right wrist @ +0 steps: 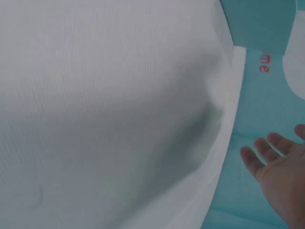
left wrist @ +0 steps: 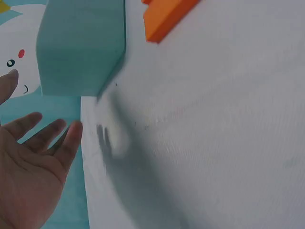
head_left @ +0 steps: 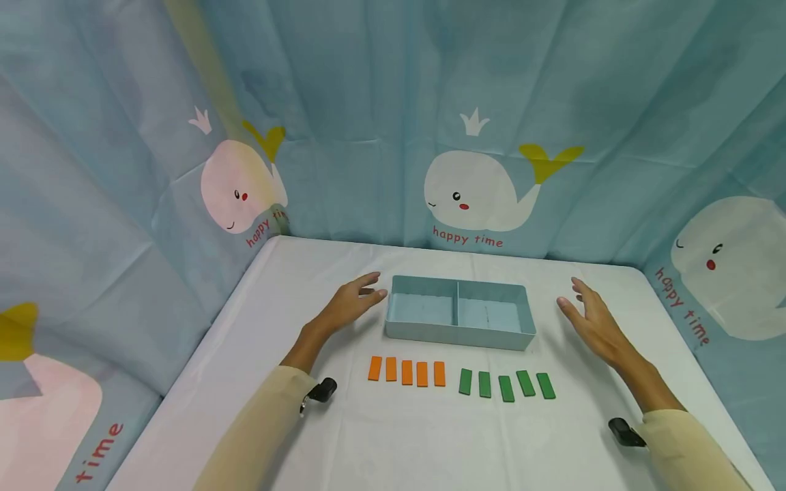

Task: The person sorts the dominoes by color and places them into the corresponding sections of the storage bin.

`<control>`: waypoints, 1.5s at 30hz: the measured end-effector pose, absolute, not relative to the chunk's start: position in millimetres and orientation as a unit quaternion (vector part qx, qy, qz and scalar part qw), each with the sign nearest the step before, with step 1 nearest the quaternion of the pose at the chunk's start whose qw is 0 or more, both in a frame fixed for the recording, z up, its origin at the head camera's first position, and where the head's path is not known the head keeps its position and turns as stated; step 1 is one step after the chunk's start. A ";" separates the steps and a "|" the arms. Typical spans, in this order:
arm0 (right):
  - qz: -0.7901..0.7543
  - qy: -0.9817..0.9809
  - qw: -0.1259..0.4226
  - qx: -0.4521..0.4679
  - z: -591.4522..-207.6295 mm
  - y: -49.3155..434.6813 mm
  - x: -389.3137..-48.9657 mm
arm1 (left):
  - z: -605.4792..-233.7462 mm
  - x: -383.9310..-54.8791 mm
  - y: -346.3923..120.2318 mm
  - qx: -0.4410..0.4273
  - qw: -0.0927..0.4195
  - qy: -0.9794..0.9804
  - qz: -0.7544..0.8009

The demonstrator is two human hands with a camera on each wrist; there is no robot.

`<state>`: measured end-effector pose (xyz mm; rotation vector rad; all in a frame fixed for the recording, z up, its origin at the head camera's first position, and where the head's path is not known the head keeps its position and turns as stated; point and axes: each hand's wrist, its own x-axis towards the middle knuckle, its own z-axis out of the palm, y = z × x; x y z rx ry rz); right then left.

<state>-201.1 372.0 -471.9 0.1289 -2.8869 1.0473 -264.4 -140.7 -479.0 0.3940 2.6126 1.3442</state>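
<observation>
A pale blue box (head_left: 460,335) with a divider and two compartments stands on the table, both compartments bare inside. My left hand (head_left: 346,305) is just off its left end, fingers spread and holding nothing; in the left wrist view the same hand (left wrist: 35,167) shows its palm beside the box's end wall (left wrist: 81,52). My right hand (head_left: 592,324) is raised to the right of the box, farther from it, also with nothing in it; its fingers are extended in the right wrist view. In front of the box lie a row of orange tiles (head_left: 407,373) and a row of green tiles (head_left: 485,384).
A white cloth covers the table (head_left: 417,443). Blue curtains (head_left: 368,184) with whale prints hang behind it and at both sides. A small black device (head_left: 322,390) is on the left wrist, another (head_left: 625,432) on the right.
</observation>
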 end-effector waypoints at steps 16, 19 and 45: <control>0.463 -0.883 -0.021 0.077 -472.5 366.5 -169.4 | -493.1 -251.5 -120.0 0.140 0.134 0.803 0.564; 0.505 -0.858 -0.038 0.086 -475.8 364.5 -166.2 | -492.0 -249.1 -121.6 0.137 0.134 0.797 0.572; 0.565 -0.806 -0.163 0.071 -492.4 369.8 -133.0 | -493.2 -246.7 -115.5 0.119 0.139 0.785 0.592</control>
